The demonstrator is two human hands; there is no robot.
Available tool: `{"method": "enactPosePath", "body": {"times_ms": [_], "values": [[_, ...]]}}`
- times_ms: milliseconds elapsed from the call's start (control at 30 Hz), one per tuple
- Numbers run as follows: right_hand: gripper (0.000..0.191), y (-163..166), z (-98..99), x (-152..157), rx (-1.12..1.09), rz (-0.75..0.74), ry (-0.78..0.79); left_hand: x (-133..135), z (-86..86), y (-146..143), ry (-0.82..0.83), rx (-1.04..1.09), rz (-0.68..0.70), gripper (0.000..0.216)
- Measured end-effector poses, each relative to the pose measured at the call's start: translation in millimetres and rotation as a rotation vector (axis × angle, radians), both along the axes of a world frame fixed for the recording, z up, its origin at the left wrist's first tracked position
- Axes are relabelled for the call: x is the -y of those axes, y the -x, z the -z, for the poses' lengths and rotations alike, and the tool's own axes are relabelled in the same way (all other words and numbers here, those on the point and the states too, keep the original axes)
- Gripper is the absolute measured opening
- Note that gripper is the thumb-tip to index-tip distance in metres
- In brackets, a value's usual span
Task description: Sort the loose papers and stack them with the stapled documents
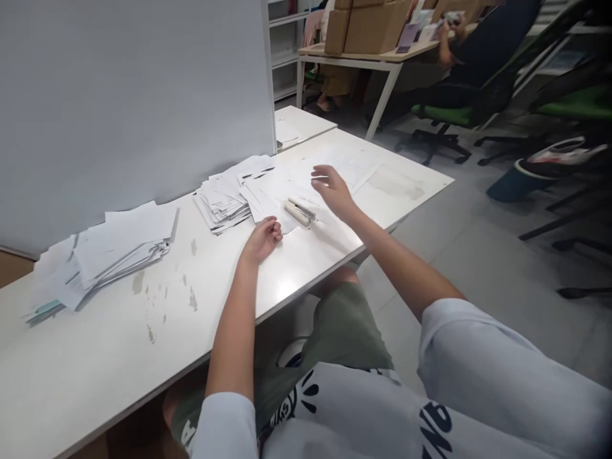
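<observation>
A cream stapler lies on loose white sheets, between my two hands. My left hand rests on the white table just left of the stapler, its fingers curled in with nothing visible in them. Above the papers to the right of the stapler, my right hand is held with thumb and fingers apart, holding nothing. Beyond it lies a printed sheet, faint and flat on the table. Close behind my left hand sits a messy paper stack.
A larger paper pile lies at the left. A grey partition borders the table's far side. Behind stand a desk with cardboard boxes, green-seated chairs and a blue bin. Another person's hand shows at that desk.
</observation>
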State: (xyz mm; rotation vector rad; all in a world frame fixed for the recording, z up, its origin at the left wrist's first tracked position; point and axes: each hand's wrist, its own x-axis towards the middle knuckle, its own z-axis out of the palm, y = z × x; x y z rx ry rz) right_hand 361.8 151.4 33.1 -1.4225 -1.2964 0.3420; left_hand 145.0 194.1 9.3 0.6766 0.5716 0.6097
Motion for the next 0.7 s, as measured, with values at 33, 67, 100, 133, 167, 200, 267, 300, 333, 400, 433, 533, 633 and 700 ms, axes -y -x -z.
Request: {"method": "enactPosePath", "body": {"times_ms": [33,67,100,133,167,200,267,300,333,400,433,533,633,700], "values": [[0.052,-15,6.1,0,0.076,-0.003,0.071,-1,0.5,1,-0.023,0.007,-0.037,0.01],[0.055,-23,13.5,1,0.146,-0.022,0.162,-1,0.9,1,-0.036,0.007,-0.065,0.011],[0.057,-27,21.9,3,0.222,-0.051,0.254,-2,1.1,1,-0.038,0.002,-0.077,0.012],[0.058,-26,30.4,5,0.294,-0.074,0.333,-2,1.3,2,-0.037,-0.001,-0.077,0.012],[0.058,-23,38.5,7,0.346,-0.083,0.387,-2,1.4,2,-0.038,0.001,-0.074,0.012],[0.057,-19,45.3,9,0.377,-0.075,0.41,-2,1.4,2,-0.039,0.007,-0.068,0.014],[0.055,-10,53.6,13,0.406,-0.044,0.393,-2,1.2,3,-0.033,0.014,-0.05,0.015],[0.055,-7,54.9,15,0.412,-0.033,0.379,-2,0.9,3,-0.026,0.015,-0.038,0.015],[0.054,-4,54.6,16,0.415,-0.033,0.367,-2,0.7,3,-0.018,0.018,-0.022,0.016],[0.053,2,51.4,18,0.422,-0.053,0.335,-2,0.3,3,-0.01,0.02,0.008,0.017],[0.051,6,49.3,19,0.418,-0.068,0.31,-2,0.2,3,-0.013,0.017,0.013,0.018],[0.045,23,44.5,19,0.353,-0.123,0.195,0,0.0,1,-0.061,0.006,-0.014,0.018],[0.039,46,40.1,20,0.209,-0.169,0.072,4,-0.2,0,-0.124,0.034,-0.044,0.017],[0.034,62,35.8,20,0.077,-0.167,0.009,7,0.1,-1,-0.168,0.039,-0.052,0.023]]}}
